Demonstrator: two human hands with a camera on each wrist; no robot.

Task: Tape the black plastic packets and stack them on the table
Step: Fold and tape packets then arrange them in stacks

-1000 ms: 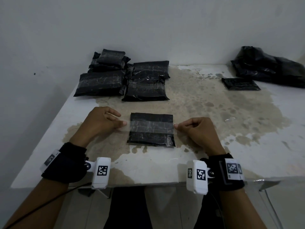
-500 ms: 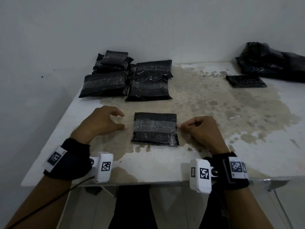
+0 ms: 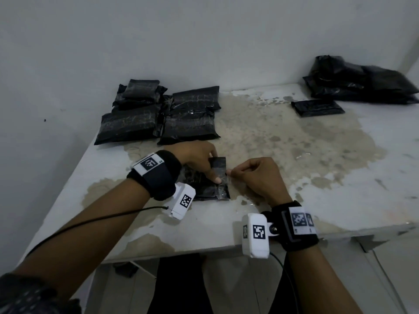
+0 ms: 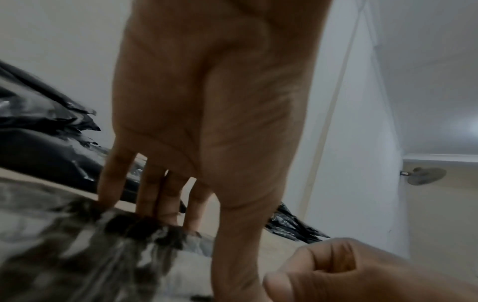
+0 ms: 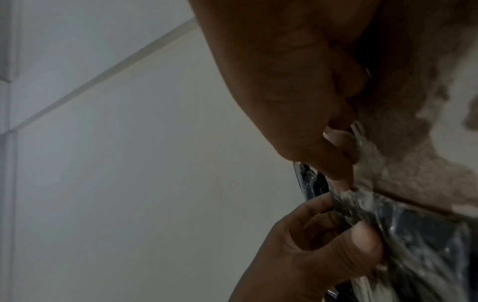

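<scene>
A black plastic packet (image 3: 221, 189) lies on the table (image 3: 294, 155) near its front edge, with a clear tape strip (image 3: 221, 174) across it. My left hand (image 3: 205, 163) lies over the packet's left part, fingers straight, its thumb (image 3: 217, 179) pressing on the tape. The left wrist view shows that palm (image 4: 207, 102) above the packet (image 4: 77, 245). My right hand (image 3: 230, 172) pinches the tape's end at the packet's right edge. In the right wrist view the pinch (image 5: 344, 161) sits just above the packet (image 5: 426, 235).
Several taped black packets (image 3: 158, 116) are piled at the table's back left. A flat black packet (image 3: 317, 107) lies at the back right, in front of a heap of black bags (image 3: 362, 82). White walls stand behind and to the left.
My left hand has left the packet's left edge and moved right, onto the packet, where its thumb presses the tape. My right hand still pinches at the right edge.
</scene>
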